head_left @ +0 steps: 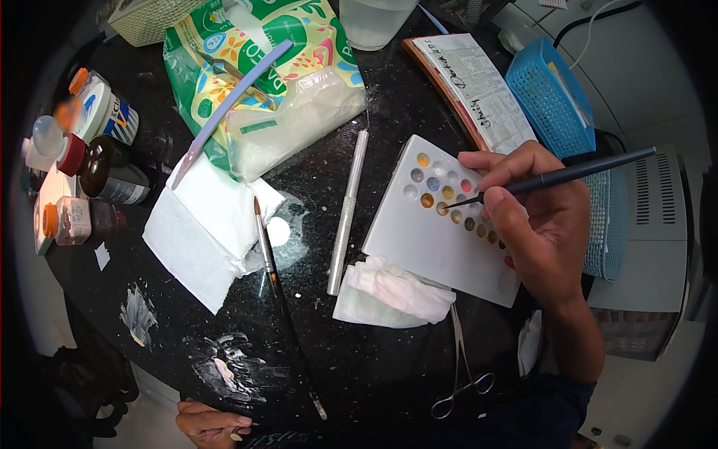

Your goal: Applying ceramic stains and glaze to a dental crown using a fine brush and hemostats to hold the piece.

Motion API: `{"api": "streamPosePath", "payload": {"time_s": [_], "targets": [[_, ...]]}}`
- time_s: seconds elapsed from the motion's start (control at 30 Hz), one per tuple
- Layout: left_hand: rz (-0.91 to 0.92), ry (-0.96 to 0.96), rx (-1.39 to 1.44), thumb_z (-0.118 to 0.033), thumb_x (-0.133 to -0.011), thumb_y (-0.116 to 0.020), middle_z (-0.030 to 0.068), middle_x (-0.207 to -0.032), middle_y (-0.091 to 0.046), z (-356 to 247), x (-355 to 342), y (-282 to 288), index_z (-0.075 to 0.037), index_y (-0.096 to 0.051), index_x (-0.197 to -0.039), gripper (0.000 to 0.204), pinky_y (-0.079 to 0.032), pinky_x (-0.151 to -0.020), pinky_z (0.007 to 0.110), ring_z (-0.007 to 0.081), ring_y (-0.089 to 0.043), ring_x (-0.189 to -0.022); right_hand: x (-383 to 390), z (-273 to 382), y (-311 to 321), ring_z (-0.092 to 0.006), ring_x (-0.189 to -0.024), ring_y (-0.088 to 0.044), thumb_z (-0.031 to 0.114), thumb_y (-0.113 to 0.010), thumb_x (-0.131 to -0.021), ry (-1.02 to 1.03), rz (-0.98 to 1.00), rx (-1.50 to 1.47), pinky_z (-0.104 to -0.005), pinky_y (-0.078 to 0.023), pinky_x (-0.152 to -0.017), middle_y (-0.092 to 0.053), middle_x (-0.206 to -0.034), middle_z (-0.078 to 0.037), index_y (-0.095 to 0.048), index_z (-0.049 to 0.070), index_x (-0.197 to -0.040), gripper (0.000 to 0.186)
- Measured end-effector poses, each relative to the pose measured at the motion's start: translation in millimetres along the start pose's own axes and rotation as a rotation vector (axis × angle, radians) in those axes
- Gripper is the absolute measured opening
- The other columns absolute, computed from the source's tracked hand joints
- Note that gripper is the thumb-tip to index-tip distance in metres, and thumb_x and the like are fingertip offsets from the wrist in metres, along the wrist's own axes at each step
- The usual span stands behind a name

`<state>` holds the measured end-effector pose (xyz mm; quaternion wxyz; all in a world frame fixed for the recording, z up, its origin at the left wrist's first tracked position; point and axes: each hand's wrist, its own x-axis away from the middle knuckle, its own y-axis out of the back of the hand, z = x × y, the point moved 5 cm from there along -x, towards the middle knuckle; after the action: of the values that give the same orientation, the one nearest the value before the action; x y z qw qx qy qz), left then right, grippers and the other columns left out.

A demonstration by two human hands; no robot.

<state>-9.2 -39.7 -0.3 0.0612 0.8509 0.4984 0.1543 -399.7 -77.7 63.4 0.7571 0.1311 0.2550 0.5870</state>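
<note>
Over the white palette [430,243] on the right of the dark worktop [314,352], the right hand [535,213] holds a slim dark-handled brush [576,170], its thin tip at one of the ochre wells. Thumb and fingers are closed together on the front part of the handle, and the back end slants out to the far right. The brush looks light and stiff along the handle, with the fine tip probably its one delicate part (easily splayed, I would guess, by a hard press). The best hold seems to be where the fingers already sit, just behind the narrow neck. The palette looks hard and smooth, so it may slide if pushed; its broad plain part on the near left would be the place to steady it without touching the wells. Against its near edge lies a folded tissue [396,293], soft and crumpled.

At the near left, the left hand [206,423] is partly cut off by the picture's lower edge. Its thumb and fingers are drawn together around something small and pale [236,435]; I cannot tell what it is, but it would want only a light pinch.
</note>
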Motion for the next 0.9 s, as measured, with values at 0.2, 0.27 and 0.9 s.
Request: {"api": "streamPosePath", "payload": {"time_s": [0.2,0.27,0.9], "targets": [[0.012,0.012,-0.013,-0.034,-0.080,-0.070,0.0128,-0.064,-0.064,-4.0,-2.6,-1.7,0.000,-0.069,-0.074,0.034,-0.049,-0.049,0.026,0.0188,-0.061,-0.052,-1.5,7.8,-2.2,-0.0231,-0.087,-0.065,0.004,-0.059,-0.074,0.071,-0.008,0.112,-0.0328,-0.049,-0.083,-0.060,-0.073,-0.010,-0.058,-0.002,-0.077,0.007],[-0.015,-0.055,-0.009,-0.037,-0.080,-0.070,0.0120,-0.061,-0.063,-3.5,-2.5,-1.6,0.000,-0.069,-0.074,0.037,-0.048,-0.048,0.025,0.0183,-0.061,-0.051,-2.9,9.4,-2.6,-0.0232,-0.085,-0.066,0.003,-0.059,-0.074,0.071,-0.012,0.125,-0.0327,-0.049,-0.082,-0.060,-0.072,-0.009,-0.058,-0.002,-0.076,0.006],[-0.026,-0.074,-0.015,-0.038,-0.080,-0.069,0.0104,-0.058,-0.062,-4.4,-3.5,-2.8,0.000,-0.069,-0.073,0.039,-0.047,-0.048,0.025,0.0178,-0.060,-0.050,1.3,1.5,0.1,-0.0240,-0.094,-0.064,0.007,-0.061,-0.077,0.004,-0.019,0.062,-0.0341,-0.048,-0.085,-0.062,-0.076,-0.009,-0.061,-0.001,-0.078,0.008]]}}
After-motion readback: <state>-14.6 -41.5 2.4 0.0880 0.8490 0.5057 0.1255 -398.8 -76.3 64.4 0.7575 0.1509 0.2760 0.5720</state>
